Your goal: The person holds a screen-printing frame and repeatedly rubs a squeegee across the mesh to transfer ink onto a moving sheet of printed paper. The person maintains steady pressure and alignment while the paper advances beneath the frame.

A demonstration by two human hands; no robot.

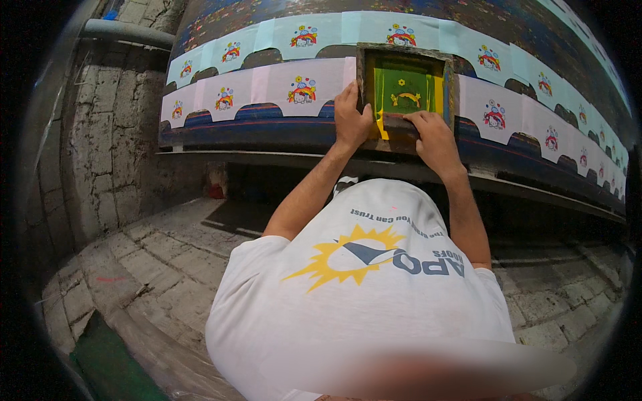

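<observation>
A screen printing frame [453, 93] with a green mesh [401, 81] lies over the front row of pale pink fabric pieces [259, 88]. Its mesh carries a small rainbow-like design, and yellow ink [382, 125] streaks its left and lower parts. My left hand [352, 119] grips the frame's left side, thumb toward the inside. Inside the frame's near end, my right hand [433, 137] is closed on a brown squeegee [399, 127]; its lower edge and part of the grip are hidden.
A row of pale blue printed pieces [334, 30] runs behind the pink row on the long, dark, ink-stained table [267, 137]. A grey pipe [127, 32] and block wall [100, 134] stand at the left. Green cloth [114, 361] lies on the paved floor [154, 267].
</observation>
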